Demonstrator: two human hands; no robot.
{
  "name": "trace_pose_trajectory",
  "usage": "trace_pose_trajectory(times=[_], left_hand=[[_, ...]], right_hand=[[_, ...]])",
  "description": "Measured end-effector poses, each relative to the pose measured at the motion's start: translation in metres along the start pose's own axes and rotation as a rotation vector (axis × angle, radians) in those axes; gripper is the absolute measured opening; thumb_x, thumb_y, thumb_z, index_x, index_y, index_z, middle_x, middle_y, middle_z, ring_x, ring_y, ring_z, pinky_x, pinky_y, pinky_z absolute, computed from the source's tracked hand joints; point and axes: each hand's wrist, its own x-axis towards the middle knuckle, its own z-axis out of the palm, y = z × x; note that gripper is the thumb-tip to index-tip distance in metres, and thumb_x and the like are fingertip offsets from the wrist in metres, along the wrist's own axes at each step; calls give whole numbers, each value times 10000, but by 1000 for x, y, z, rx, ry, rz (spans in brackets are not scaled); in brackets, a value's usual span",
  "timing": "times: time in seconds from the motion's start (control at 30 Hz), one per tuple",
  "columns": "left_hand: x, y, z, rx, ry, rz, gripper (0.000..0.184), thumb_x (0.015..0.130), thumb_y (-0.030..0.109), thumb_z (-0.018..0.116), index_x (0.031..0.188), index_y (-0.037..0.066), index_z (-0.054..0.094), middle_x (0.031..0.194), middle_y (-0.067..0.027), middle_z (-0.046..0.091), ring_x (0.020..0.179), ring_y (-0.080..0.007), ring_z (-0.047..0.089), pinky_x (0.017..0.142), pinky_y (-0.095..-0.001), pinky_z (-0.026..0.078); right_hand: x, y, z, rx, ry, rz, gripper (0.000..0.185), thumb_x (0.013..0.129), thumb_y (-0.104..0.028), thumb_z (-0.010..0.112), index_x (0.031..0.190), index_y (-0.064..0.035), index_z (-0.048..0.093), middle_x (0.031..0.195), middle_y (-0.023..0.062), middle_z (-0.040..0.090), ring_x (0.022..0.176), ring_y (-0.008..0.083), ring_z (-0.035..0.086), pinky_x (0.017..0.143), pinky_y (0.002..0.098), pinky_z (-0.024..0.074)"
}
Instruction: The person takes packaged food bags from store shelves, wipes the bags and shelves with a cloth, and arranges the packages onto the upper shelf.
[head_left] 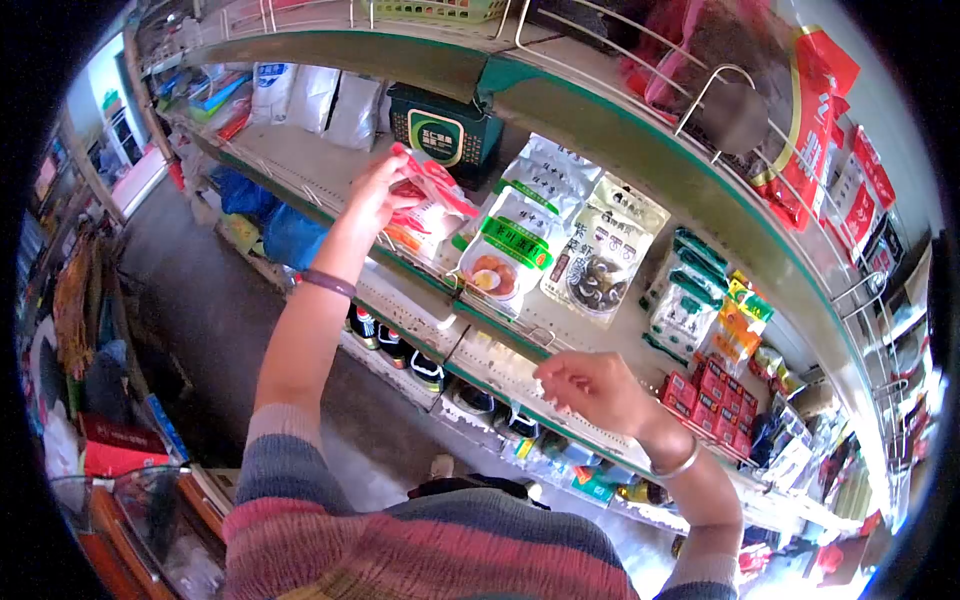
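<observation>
My left hand [374,196], with a dark band on its wrist, pinches a red and clear plastic packet [436,180] at its upper left corner. The packet is tilted above another red and white packet [418,226] on the shelf. Right of it lie silver-white pouches with a green band, one a pouch with an egg picture [497,270], and a cream pouch with a dark food picture [600,262]. My right hand [592,392], with a bracelet, hovers before the shelf's front edge. Its fingers are loosely bent and apart, with nothing seen in them.
A dark green box [445,130] stands behind my left hand, beside white bags [313,98]. Farther right are green and white packets [685,300] and small red boxes [712,402]. A wire rail [690,90] edges the upper shelf. Bottles [392,345] stand below; an aisle floor [200,270] runs left.
</observation>
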Motion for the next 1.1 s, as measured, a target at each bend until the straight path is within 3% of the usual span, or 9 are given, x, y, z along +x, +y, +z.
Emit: trace_pose_trajectory(times=[0.17, 0.3, 0.43, 0.53, 0.7, 0.77, 0.9, 0.97, 1.1], left_hand=[[-42, 18, -14, -338, -439, 152, 299, 811, 220, 508, 1071, 73, 509, 1126, -111, 529, 1087, -242, 468, 897, -547, 356], [-124, 8, 3, -595, -548, 184, 375, 794, 155, 474, 1140, 10, 473, 1162, -151, 507, 1123, -299, 445, 972, -471, 321], [-196, -46, 10, -633, -531, -36, 408, 739, 143, 520, 1089, -59, 468, 1046, -163, 543, 1034, -288, 502, 925, -437, 363], [-236, -78, 32, -466, -664, -59, 350, 707, 175, 567, 957, -67, 531, 946, -154, 558, 950, -271, 538, 872, -400, 400], [-255, -131, 48, -399, -642, -176, 410, 691, 329, 636, 837, -48, 571, 977, -158, 544, 994, -268, 510, 874, -403, 392], [-241, -142, 58, -245, -836, -307, 658, 682, 438, 662, 1097, -43, 493, 1199, -142, 448, 1175, -253, 377, 956, -404, 339], [-271, -158, 142, -195, -853, -269, 920, 634, 481, 714, 1277, -20, 288, 1234, -122, 427, 1146, -236, 415, 946, -381, 370], [-289, -181, 158, -241, -842, -430, 770, 650, 345, 691, 1241, -15, 352, 1189, -126, 476, 1063, -249, 496, 886, -365, 432], [-327, -205, 194, -249, -736, -705, 658, 639, 223, 620, 1208, -17, 394, 1138, -131, 522, 1006, -263, 539, 859, -363, 457]], right_hand=[[38, 39, 41, 834, -17, -33, 476, 895, -324, 456, 1191, 47, 413, 1021, 153, 563, 927, 229, 559, 805, 345, 468], [59, 49, 65, 1341, -27, -156, 816, 830, -566, 389, 1340, 18, 134, 1302, 212, 320, 1199, 307, 344, 976, 461, 321], [52, 38, 63, 1733, 238, -195, 619, 848, -529, 393, 1221, -35, 395, 1221, 115, 468, 1114, 238, 452, 933, 417, 360], [17, 64, 58, 1733, 460, -99, 369, 858, -282, 525, 1138, -46, 472, 1094, 79, 562, 1009, 196, 533, 911, 355, 396], [-72, 65, 17, 1456, 711, -162, 258, 861, -179, 529, 1079, -43, 509, 1024, 67, 589, 928, 158, 567, 822, 326, 455], [-109, 60, 1, 1289, 725, -199, 245, 862, -172, 530, 1065, -35, 521, 1017, 62, 590, 907, 144, 569, 817, 312, 456], [-161, 65, -10, 1010, 758, -77, 248, 860, -172, 544, 1063, -30, 535, 958, 45, 608, 842, 111, 569, 735, 269, 464], [-173, 73, -11, 879, 808, -285, 283, 861, -209, 550, 1057, -5, 533, 954, 33, 601, 866, 79, 525, 722, 238, 445], [-224, 100, -46, 326, 741, 24, 396, 824, -296, 591, 1062, 13, 525, 919, 137, 609, 820, 164, 574, 706, 300, 471]])
